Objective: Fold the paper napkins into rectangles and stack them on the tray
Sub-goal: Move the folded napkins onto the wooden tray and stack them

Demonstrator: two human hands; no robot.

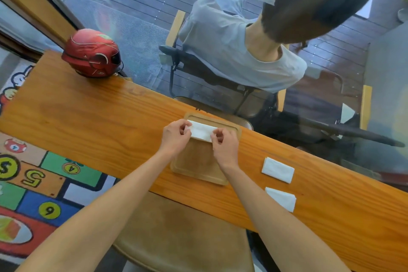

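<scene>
A white napkin [202, 130], folded into a narrow rectangle, is held over the far part of the wooden tray [198, 170]. My left hand [175, 137] pinches its left end and my right hand [224, 142] pinches its right end. Whether the napkin touches the tray surface I cannot tell. Two more white napkins lie on the wooden counter to the right of the tray: one [278, 169] farther out and one [282, 199] closer to me.
A red helmet [92, 53] sits at the counter's far left end [66, 104]. Behind the glass in front, a person in a grey shirt [238, 51] sits on a chair. A brown stool seat [185, 238] is below the counter.
</scene>
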